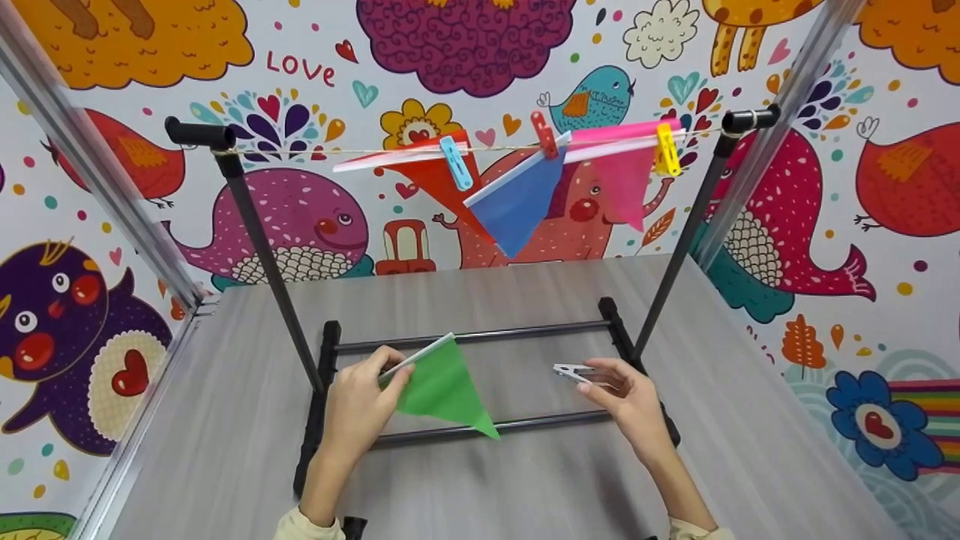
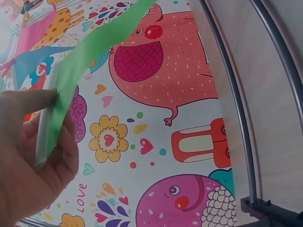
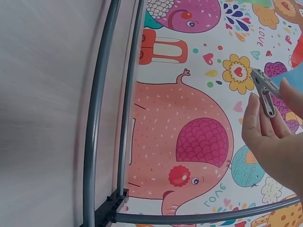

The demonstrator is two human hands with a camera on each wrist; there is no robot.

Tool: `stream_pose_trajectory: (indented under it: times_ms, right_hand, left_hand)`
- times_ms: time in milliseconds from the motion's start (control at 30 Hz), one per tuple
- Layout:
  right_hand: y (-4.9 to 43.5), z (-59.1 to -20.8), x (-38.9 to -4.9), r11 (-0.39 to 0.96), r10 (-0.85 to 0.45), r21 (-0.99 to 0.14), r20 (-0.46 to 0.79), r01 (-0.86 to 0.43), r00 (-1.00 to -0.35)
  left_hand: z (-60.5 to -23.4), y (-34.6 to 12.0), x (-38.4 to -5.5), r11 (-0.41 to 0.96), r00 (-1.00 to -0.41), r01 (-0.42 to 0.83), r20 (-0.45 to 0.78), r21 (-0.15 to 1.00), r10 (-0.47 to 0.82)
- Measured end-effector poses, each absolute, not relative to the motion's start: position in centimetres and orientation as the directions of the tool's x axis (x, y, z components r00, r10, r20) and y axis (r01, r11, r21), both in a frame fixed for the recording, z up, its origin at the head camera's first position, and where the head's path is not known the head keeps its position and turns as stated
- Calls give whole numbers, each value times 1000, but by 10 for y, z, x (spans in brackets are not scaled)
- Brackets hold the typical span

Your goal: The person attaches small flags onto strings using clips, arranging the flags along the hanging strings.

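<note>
My left hand [image 1: 365,397] pinches a green triangular flag [image 1: 442,382] by its white top edge, thumb in front. In the left wrist view the green flag [image 2: 78,66] trails away from the fingers. A grey clothespin [image 1: 574,372] sits between the thumb and fingers of my right hand [image 1: 630,397], its nose toward the flag; the right wrist view shows this clothespin [image 3: 265,92] closer. Above both hands a string [image 1: 300,152] carries a red flag [image 1: 435,172] with a light blue clothespin [image 1: 456,163], a blue flag [image 1: 517,206] with a red clothespin [image 1: 544,135], and a pink flag [image 1: 622,172] with a yellow clothespin [image 1: 667,150].
The string spans two black posts, a left post [image 1: 262,255] and a right post [image 1: 686,240], rising from a frame with dark crossbars [image 1: 480,334] on a grey wood-look table [image 1: 225,420]. Behind stands a wall [image 1: 315,112] printed with cartoon animals.
</note>
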State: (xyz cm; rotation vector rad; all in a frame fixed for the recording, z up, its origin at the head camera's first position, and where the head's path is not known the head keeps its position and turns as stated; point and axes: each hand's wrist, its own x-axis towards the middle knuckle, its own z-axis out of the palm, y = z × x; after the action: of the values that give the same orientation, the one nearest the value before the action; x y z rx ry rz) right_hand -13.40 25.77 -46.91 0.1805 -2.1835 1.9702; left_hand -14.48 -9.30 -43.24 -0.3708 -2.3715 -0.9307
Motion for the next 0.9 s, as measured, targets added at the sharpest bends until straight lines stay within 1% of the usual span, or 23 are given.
stream_pose_trajectory:
  times_ms: [167,533,900]
  right_hand:
    - [259,-467,-133,134,43,-966,231,-223,-972]
    - [261,-461,-134,128,21,-965,233,-229,-972]
    - [268,-456,-136,163,39,-954,262,-252,-964]
  left_hand:
    - [-433,-95,-144,732,-807,426,590,531,42]
    - [-425,-96,-142,692,-842,411,538,594,38]
    - [-421,-104,-142,704,-832,417,553,574,42]
